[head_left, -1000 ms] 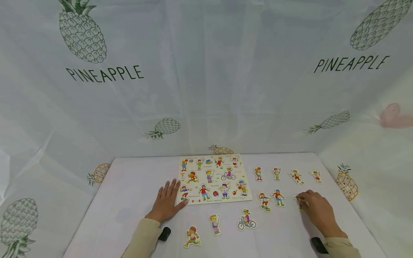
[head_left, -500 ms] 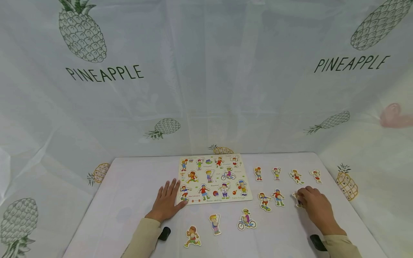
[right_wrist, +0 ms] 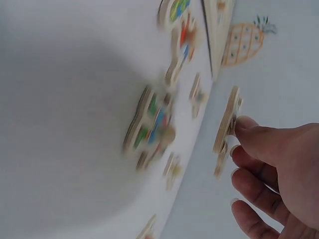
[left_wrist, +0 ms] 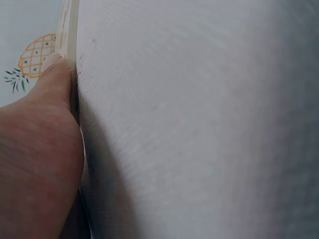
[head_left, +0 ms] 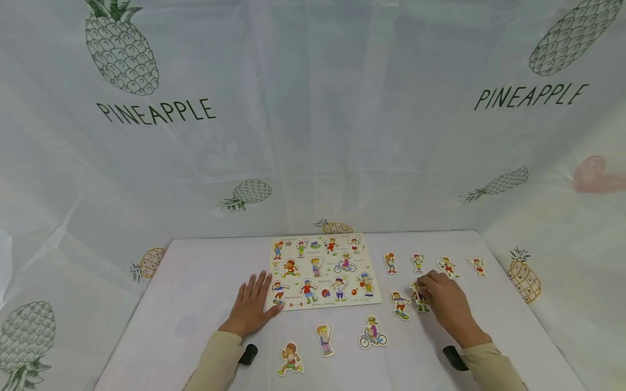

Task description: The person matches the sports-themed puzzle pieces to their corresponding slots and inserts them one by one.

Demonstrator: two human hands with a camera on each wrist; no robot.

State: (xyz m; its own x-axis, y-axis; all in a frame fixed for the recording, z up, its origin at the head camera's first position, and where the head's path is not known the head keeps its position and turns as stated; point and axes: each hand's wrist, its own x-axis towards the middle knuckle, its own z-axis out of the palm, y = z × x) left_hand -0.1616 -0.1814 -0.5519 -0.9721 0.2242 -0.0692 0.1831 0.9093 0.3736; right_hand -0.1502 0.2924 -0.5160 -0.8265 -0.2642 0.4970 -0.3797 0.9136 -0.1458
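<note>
My left hand lies flat on the white table with fingers spread, its fingertips and thumb at the left edge of the wooden puzzle board. In the left wrist view the thumb touches the board's side. Between thumb and fingers my right hand pinches a figure-shaped wooden puzzle piece, raised above the table and seen edge-on in the right wrist view. Below it lies a roller-skater piece, partly covered in the head view. A skateboarder piece lies just left of that.
Several figure pieces form a row at the back right, including a footballer and a tennis player. Nearer the front lie a runner, a golfer and a cyclist. A pineapple-print cloth hangs behind the table.
My right hand has picked up the puzzle piece from the right of the roller skater and carried it left, over that piece. The left hand stays in place.
</note>
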